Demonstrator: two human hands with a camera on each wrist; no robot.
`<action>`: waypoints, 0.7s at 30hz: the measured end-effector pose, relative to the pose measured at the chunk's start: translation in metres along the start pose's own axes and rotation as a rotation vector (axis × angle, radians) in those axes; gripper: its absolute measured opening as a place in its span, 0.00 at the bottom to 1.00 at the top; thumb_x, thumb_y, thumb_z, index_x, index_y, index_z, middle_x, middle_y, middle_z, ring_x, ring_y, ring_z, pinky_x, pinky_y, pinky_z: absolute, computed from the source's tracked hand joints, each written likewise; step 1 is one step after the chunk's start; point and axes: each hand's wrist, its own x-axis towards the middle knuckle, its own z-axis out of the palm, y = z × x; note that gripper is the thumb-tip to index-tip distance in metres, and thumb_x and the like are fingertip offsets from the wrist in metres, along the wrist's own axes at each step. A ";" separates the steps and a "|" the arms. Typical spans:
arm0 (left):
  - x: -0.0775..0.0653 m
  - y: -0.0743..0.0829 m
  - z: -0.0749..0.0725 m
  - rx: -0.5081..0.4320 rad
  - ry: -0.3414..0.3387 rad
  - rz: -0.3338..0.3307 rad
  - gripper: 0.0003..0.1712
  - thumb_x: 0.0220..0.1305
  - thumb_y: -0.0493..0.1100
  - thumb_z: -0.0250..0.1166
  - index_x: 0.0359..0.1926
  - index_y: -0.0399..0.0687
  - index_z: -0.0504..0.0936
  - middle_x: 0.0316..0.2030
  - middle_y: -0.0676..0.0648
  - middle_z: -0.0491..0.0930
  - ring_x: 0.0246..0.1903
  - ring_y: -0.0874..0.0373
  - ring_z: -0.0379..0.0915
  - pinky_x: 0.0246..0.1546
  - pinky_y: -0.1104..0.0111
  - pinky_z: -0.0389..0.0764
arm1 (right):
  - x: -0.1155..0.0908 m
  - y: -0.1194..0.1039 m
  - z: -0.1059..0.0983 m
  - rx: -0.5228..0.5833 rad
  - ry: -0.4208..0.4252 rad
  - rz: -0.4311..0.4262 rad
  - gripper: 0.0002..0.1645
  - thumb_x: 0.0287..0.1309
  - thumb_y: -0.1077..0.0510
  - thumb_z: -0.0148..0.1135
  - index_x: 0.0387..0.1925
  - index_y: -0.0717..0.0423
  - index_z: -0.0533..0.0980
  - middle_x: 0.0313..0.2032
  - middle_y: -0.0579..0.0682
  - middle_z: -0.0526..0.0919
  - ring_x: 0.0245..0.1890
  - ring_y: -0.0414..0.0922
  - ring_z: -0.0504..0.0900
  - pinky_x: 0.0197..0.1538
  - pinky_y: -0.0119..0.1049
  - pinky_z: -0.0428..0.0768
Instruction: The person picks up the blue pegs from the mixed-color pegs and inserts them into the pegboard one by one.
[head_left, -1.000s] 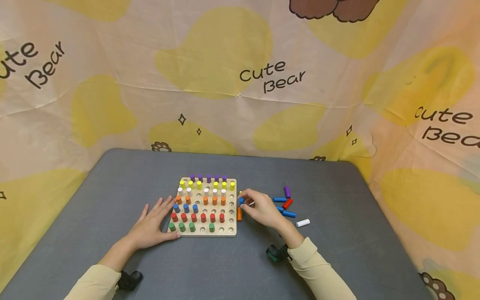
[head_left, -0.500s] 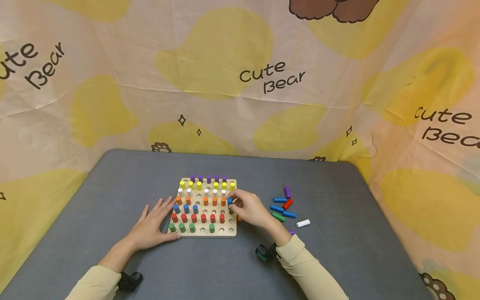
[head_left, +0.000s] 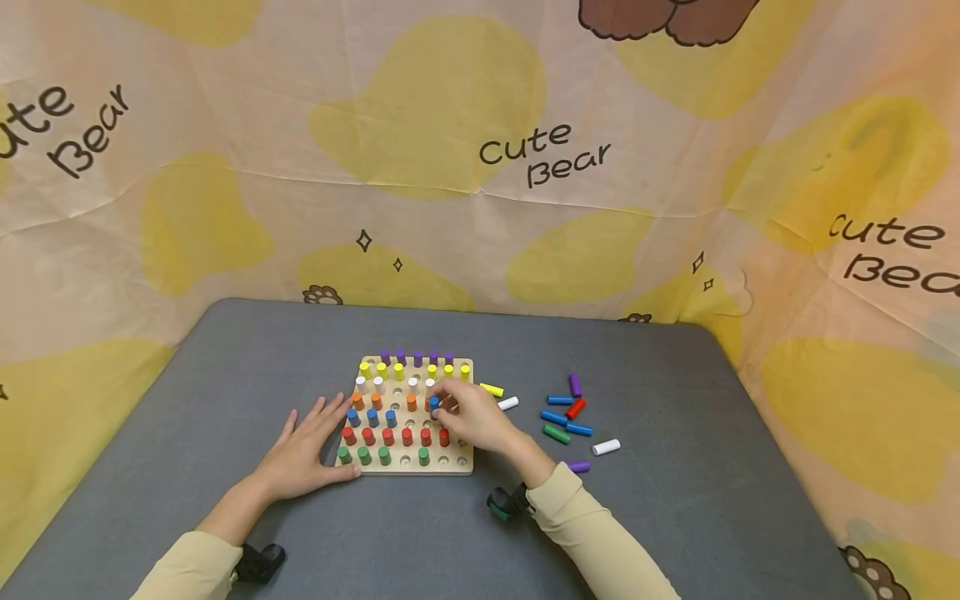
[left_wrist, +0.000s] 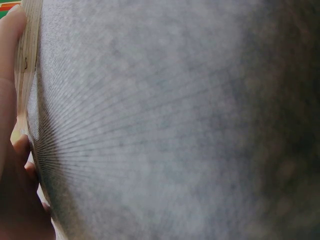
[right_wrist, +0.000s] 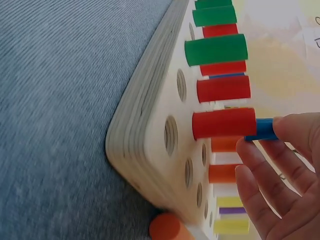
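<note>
A wooden pegboard (head_left: 438, 469) lies on the grey table, with coloured pegs standing in rows. My left hand (head_left: 300, 457) rests at the board's left side, fingers spread and thumb on the near left corner. In the left wrist view its thumb (left_wrist: 9, 42) lies along the board's edge. Over the right part of the board, my right hand (head_left: 480, 421) pinches a blue peg (right_wrist: 265, 129) between thumb and fingers. The peg is upright near the blue row (head_left: 372, 417); a red peg (right_wrist: 225, 123) hides its lower end in the right wrist view. Several holes on the board's right side hold no pegs.
Right of the board lie loose pegs: a yellow peg (head_left: 491, 390), a white peg (head_left: 508, 403), a green peg (head_left: 557, 434), a red peg (head_left: 576, 408) and several others. An orange peg (right_wrist: 167, 227) lies beside the board's edge. A patterned cloth (head_left: 465, 250) hangs behind the table.
My right hand has moved left with the blue peg, from beyond the board's right edge to over the board. My left hand and the board have stayed put.
</note>
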 end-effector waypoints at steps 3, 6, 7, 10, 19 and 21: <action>0.000 0.000 0.000 -0.001 0.001 0.001 0.61 0.42 0.73 0.64 0.71 0.52 0.51 0.70 0.41 0.49 0.69 0.39 0.38 0.63 0.39 0.34 | 0.003 -0.001 0.004 -0.027 -0.003 0.002 0.10 0.57 0.61 0.60 0.42 0.54 0.76 0.37 0.44 0.80 0.34 0.35 0.78 0.39 0.26 0.78; 0.000 0.000 0.000 0.003 0.000 0.000 0.61 0.42 0.73 0.64 0.71 0.52 0.51 0.70 0.41 0.49 0.69 0.39 0.38 0.63 0.39 0.34 | 0.005 -0.002 0.009 -0.045 -0.010 0.005 0.12 0.56 0.61 0.60 0.43 0.52 0.76 0.37 0.43 0.80 0.33 0.34 0.77 0.39 0.24 0.76; 0.000 0.000 0.000 0.005 0.000 -0.001 0.61 0.42 0.73 0.64 0.71 0.52 0.51 0.70 0.41 0.49 0.69 0.39 0.38 0.63 0.39 0.34 | 0.006 -0.002 0.011 -0.048 -0.011 0.003 0.12 0.56 0.61 0.60 0.44 0.53 0.76 0.36 0.43 0.80 0.33 0.34 0.76 0.38 0.23 0.76; 0.000 0.000 0.000 0.010 0.000 -0.002 0.61 0.42 0.73 0.64 0.71 0.52 0.51 0.70 0.41 0.49 0.69 0.38 0.38 0.63 0.39 0.34 | 0.007 -0.003 0.015 -0.060 -0.011 -0.004 0.13 0.56 0.60 0.60 0.45 0.53 0.76 0.35 0.43 0.80 0.32 0.36 0.76 0.37 0.23 0.75; 0.000 0.000 -0.001 0.009 -0.004 -0.006 0.61 0.41 0.73 0.64 0.71 0.51 0.52 0.70 0.41 0.49 0.69 0.38 0.39 0.62 0.39 0.35 | 0.013 -0.009 0.024 -0.126 -0.024 -0.007 0.10 0.57 0.59 0.60 0.42 0.51 0.75 0.34 0.42 0.80 0.31 0.31 0.76 0.35 0.20 0.74; 0.000 0.000 -0.001 0.010 -0.004 -0.006 0.61 0.41 0.73 0.64 0.71 0.51 0.52 0.70 0.41 0.49 0.69 0.38 0.39 0.62 0.38 0.35 | 0.015 -0.010 0.025 -0.138 -0.029 0.000 0.10 0.57 0.59 0.60 0.42 0.50 0.75 0.35 0.42 0.81 0.32 0.30 0.76 0.35 0.20 0.74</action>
